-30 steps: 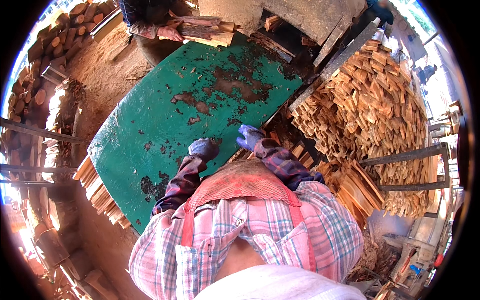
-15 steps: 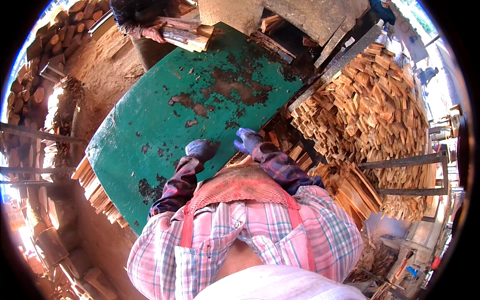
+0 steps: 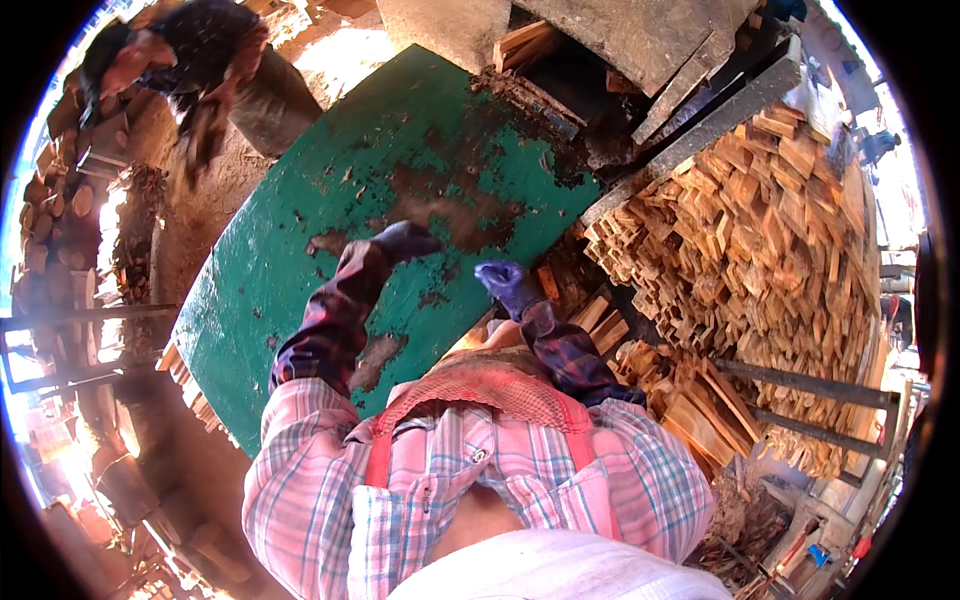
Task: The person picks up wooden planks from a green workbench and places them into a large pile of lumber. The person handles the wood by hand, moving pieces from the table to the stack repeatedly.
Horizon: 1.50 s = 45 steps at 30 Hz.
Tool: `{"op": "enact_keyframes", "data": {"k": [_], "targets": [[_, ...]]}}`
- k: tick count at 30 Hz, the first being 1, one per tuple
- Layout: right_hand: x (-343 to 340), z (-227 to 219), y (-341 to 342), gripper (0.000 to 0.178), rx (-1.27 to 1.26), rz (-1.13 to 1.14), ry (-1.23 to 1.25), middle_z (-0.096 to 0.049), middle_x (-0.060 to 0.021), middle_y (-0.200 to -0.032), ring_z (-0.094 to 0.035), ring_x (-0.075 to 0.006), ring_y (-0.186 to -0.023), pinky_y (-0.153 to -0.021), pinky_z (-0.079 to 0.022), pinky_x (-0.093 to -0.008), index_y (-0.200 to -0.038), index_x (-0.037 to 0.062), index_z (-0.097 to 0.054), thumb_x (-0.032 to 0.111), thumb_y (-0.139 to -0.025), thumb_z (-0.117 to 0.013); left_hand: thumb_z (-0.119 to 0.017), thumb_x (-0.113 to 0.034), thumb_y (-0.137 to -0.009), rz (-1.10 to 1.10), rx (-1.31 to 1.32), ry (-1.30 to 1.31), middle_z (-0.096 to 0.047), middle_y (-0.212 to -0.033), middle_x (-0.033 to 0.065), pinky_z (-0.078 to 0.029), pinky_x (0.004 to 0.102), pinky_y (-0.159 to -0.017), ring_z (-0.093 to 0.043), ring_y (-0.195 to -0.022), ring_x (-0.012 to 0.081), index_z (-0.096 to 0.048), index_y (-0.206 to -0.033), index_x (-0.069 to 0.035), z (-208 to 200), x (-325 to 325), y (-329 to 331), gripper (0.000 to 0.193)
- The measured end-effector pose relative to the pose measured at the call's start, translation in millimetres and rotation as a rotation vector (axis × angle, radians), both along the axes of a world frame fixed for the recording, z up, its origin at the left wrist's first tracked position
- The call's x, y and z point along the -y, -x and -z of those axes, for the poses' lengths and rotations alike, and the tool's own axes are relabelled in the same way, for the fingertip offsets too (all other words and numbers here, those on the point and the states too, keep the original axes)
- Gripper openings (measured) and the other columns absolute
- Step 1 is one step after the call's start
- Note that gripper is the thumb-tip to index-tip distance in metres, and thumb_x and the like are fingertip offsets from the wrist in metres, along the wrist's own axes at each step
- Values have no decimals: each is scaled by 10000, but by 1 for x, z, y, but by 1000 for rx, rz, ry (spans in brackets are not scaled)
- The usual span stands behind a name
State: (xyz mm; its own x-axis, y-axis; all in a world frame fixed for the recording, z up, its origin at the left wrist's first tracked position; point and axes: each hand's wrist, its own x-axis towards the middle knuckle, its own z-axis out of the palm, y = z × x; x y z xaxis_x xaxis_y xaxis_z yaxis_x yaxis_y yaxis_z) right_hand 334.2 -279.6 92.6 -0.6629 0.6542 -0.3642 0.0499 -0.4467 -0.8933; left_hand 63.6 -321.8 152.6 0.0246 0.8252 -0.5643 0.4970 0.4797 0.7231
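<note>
A dark blue work glove covers my left hand (image 3: 405, 242), which reaches out low over the large green tabletop (image 3: 300, 220). Its fingers are stretched out and slightly bent, and it holds nothing visible. My right hand (image 3: 510, 287), in a purple-blue glove, hovers at the table's near right edge. Its fingers are curled together, with nothing visible in them. Brown patches of worn paint and scattered bits of debris mark the green surface. Close to my right hand lie several split wood pieces (image 3: 602, 325).
A tall pile of split wood (image 3: 745, 235) rises on the right. Loose wood slabs (image 3: 700, 415) lie by my right elbow. At the far left, a co-worker (image 3: 215, 60) bends over beside the table. Metal bars (image 3: 830, 380) stick out on the right. Stacked logs (image 3: 75, 210) line the left.
My left hand has moved forward over the table; my right hand's fingers have curled in. The co-worker, who held split wood at the far edge, has shifted left and bent down.
</note>
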Motion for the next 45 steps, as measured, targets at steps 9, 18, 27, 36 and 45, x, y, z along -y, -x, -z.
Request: {"op": "enact_keyframes", "data": {"k": [9, 18, 27, 36, 45], "targets": [[-121, -11, -24, 199, 196, 220, 253, -657, -66, -816, -612, -136, -662, -562, -485, -241, -961, 40, -626, 208, -861, -590, -496, -206, -886, -513, 913, 71, -555, -766, -20, -421, 294, -515, -502, -600, 171, -561, -1131, -111, 63, -225, 45, 271], [-156, -14, -32, 269, 223, 131, 486, -673, -99, -802, -640, -157, -620, -496, -507, -258, -971, 47, -635, 287, -873, -563, -642, -215, -811, -923, 676, -298, -555, -975, 86, -503, 395, -689, -568, -871, 235, -417, -1300, -123, 20, -357, 64, 546], [-162, -9, -28, 307, 321, 74, 533, -674, -97, -798, -640, -159, -616, -506, -516, -271, -973, 49, -633, 330, -878, -558, -706, -35, -731, -517, 193, -524, -539, -1187, 113, -471, 329, -870, -522, -1088, 222, -429, -1281, -60, 51, -355, 52, 616], [-159, -20, -27, 198, 284, 125, 563, -672, -86, -771, -635, -158, -587, -470, -498, -258, -969, 56, -635, 216, -863, -583, -695, -228, -768, -979, 641, -309, -604, -1047, 95, -503, 356, -739, -591, -924, 211, -508, -1188, -56, 61, -264, 81, 491], [-83, -35, 96, 325, -83, 133, 139, -586, -32, -881, -562, -89, -783, -650, -461, -211, -1026, 16, -571, 274, -837, -627, -627, -388, -801, -998, 592, -147, -576, -874, 42, -462, 267, -538, -553, -690, 138, -545, -1057, -44, 8, -1, -13, 437]]}}
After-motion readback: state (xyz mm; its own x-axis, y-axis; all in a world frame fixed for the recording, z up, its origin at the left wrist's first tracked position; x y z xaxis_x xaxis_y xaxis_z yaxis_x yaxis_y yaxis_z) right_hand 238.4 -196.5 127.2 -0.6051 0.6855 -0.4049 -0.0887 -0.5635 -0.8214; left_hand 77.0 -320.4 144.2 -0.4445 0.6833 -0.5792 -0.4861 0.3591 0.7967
